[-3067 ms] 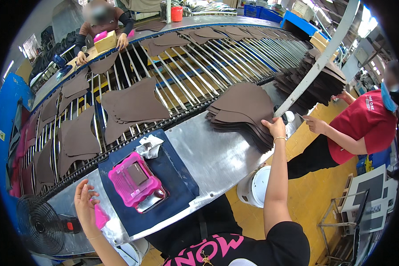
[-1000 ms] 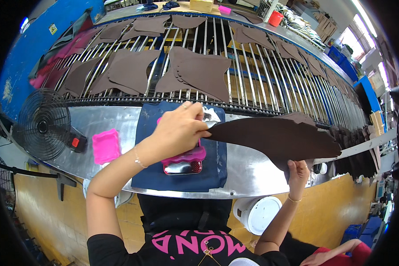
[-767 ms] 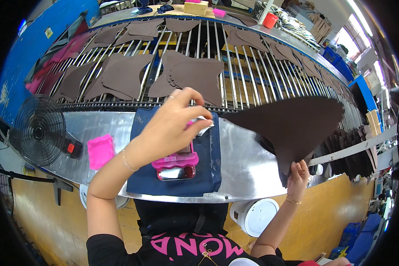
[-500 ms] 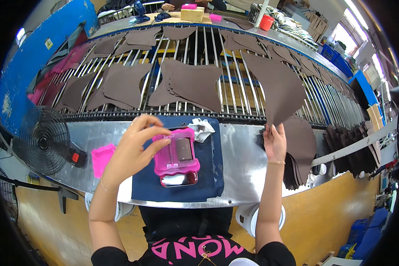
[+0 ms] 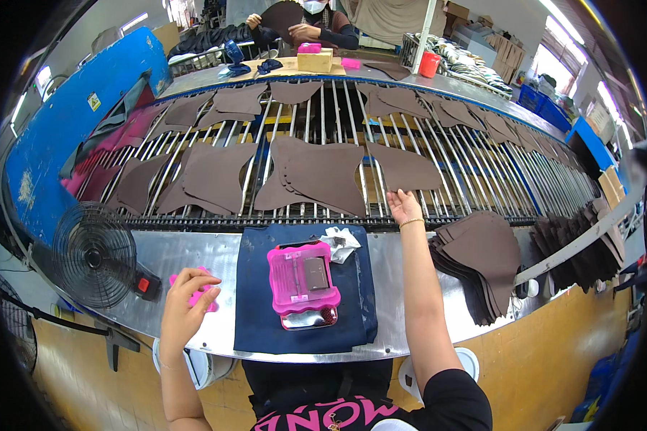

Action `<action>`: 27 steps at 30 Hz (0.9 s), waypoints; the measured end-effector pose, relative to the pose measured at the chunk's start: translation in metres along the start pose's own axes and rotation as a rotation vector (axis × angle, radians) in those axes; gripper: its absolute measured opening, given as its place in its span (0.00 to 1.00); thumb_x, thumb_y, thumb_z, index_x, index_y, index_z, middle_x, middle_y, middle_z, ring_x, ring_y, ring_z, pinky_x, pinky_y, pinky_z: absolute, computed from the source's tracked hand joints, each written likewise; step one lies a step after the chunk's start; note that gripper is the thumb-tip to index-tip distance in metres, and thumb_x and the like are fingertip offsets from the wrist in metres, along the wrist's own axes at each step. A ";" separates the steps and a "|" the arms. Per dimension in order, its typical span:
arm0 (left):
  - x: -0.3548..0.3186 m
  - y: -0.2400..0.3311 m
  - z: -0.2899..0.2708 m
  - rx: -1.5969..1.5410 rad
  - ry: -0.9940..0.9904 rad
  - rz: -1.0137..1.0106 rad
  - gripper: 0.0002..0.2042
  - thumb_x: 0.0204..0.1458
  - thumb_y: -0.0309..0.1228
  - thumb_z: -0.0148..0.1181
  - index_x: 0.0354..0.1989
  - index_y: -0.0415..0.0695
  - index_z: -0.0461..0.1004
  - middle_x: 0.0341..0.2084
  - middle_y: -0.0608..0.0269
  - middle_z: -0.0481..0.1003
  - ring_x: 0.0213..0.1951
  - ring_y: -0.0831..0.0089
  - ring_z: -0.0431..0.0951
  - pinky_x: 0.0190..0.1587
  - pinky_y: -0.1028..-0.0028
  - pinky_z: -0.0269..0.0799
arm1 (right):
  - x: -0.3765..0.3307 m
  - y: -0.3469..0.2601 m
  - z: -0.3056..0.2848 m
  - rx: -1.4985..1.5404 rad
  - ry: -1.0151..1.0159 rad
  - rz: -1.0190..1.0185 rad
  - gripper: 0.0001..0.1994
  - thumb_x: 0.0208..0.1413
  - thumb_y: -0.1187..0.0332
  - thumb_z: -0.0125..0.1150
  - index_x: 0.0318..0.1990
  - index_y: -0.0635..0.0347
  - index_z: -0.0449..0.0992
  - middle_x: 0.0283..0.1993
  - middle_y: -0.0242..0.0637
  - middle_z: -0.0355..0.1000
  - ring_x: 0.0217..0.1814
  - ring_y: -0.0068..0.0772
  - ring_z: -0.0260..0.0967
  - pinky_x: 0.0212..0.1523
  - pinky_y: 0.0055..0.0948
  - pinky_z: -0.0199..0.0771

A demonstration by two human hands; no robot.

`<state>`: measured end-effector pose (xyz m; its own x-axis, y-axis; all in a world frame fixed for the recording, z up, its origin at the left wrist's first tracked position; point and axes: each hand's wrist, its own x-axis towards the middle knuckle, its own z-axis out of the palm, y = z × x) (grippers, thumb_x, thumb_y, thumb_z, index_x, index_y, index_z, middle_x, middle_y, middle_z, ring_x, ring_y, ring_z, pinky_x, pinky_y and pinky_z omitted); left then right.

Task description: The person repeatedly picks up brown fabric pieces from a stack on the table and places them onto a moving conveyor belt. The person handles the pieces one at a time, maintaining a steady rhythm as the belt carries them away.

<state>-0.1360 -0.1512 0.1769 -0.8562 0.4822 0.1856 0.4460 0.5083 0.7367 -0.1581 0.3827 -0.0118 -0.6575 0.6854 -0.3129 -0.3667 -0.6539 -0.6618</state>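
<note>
At the left end of the metal bench (image 5: pixel 392 305), as seen from where I stand, is a black wire-cage fan (image 5: pixel 93 255). Next, the left hand (image 5: pixel 187 296): fingers bent, thumb apart, holding nothing, positioned in front of a small pink tray (image 5: pixel 212 305). Beside it lies a navy cloth (image 5: pixel 255 316) carrying a ridged pink holder (image 5: pixel 286 276) with a dark block (image 5: pixel 315 274) and a crumpled white tissue (image 5: pixel 340 244). (Across the line, a co-worker (image 5: pixel 331 36) holds up a dark piece (image 5: pixel 282 20).) The right hand (image 5: pixel 404 207) meets the near edge of a brown panel (image 5: pixel 410 169), which lies flat on the rod conveyor (image 5: pixel 460 188); whether the fingers grip it or have let go, I cannot tell. Rightward, a fanned stack of brown panels (image 5: pixel 482 248) overlies the bench.
</note>
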 end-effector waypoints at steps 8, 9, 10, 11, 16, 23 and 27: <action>0.009 0.000 0.016 -0.041 -0.052 0.013 0.07 0.48 0.23 0.60 0.35 0.36 0.77 0.35 0.59 0.72 0.33 0.70 0.74 0.39 0.73 0.69 | -0.154 -0.083 -0.026 -0.419 -0.168 -0.276 0.09 0.62 0.67 0.55 0.46 0.60 0.72 0.37 0.39 0.77 0.39 0.29 0.77 0.38 0.24 0.76; 0.009 0.001 0.018 -0.066 -0.054 0.001 0.07 0.48 0.23 0.60 0.36 0.36 0.77 0.35 0.60 0.72 0.33 0.72 0.73 0.39 0.74 0.68 | -0.171 -0.101 -0.041 -0.523 -0.086 -0.381 0.09 0.61 0.68 0.54 0.45 0.62 0.73 0.37 0.39 0.77 0.40 0.28 0.77 0.38 0.24 0.76; 0.011 -0.001 0.022 -0.077 -0.059 0.007 0.07 0.48 0.23 0.60 0.36 0.36 0.77 0.35 0.60 0.72 0.33 0.72 0.72 0.39 0.74 0.67 | -0.184 -0.119 -0.061 -0.626 0.000 -0.479 0.09 0.61 0.69 0.54 0.45 0.63 0.74 0.38 0.39 0.77 0.40 0.28 0.76 0.39 0.24 0.75; 0.012 -0.005 0.026 -0.087 -0.064 0.012 0.07 0.48 0.23 0.60 0.36 0.36 0.77 0.35 0.60 0.72 0.34 0.72 0.72 0.40 0.74 0.67 | -0.194 -0.135 -0.088 -0.777 0.157 -0.582 0.10 0.60 0.69 0.55 0.45 0.65 0.74 0.38 0.40 0.77 0.40 0.28 0.76 0.40 0.25 0.75; 0.019 -0.010 0.044 -0.121 -0.081 0.103 0.07 0.50 0.27 0.60 0.36 0.38 0.77 0.34 0.62 0.73 0.34 0.73 0.71 0.37 0.76 0.64 | -0.266 -0.185 -0.179 -1.773 0.979 -0.708 0.22 0.51 0.57 0.65 0.45 0.67 0.76 0.45 0.52 0.74 0.49 0.47 0.72 0.52 0.37 0.69; 0.022 0.003 0.059 -0.106 -0.139 0.150 0.09 0.51 0.31 0.61 0.36 0.39 0.77 0.33 0.63 0.73 0.33 0.73 0.71 0.35 0.76 0.62 | -0.280 -0.184 -0.212 -1.835 1.085 -0.528 0.26 0.47 0.50 0.67 0.46 0.64 0.76 0.50 0.49 0.69 0.53 0.51 0.67 0.54 0.41 0.67; 0.013 -0.001 0.052 -0.082 -0.112 0.144 0.08 0.50 0.30 0.61 0.36 0.39 0.77 0.32 0.62 0.73 0.33 0.73 0.71 0.35 0.75 0.62 | -0.274 -0.182 -0.177 -1.891 1.047 -0.382 0.28 0.46 0.50 0.67 0.49 0.62 0.76 0.51 0.49 0.69 0.55 0.51 0.66 0.54 0.43 0.67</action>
<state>-0.1337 -0.1083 0.1450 -0.7485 0.6245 0.2232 0.5355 0.3706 0.7589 0.2051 0.3705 0.0732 -0.0001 0.9714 0.2374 0.9640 0.0632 -0.2583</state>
